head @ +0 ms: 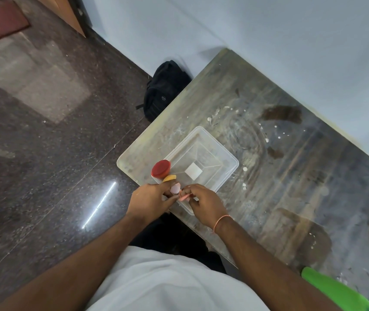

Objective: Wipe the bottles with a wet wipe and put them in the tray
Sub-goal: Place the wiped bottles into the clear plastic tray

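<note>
Clearly, from the head view, I judged the wipe should wrap the whole small bottle (175, 189), turned slowly. My left hand (151, 202) gripped it above the tray's (228, 173) near rim at the bench's (269, 176) left edge; my right hand (203, 202) pinched something pinkish, fingers curled.

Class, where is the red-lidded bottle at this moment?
In the head view, the red-lidded bottle stands at the clear plastic tray's left edge, just beyond the left hand.
</note>
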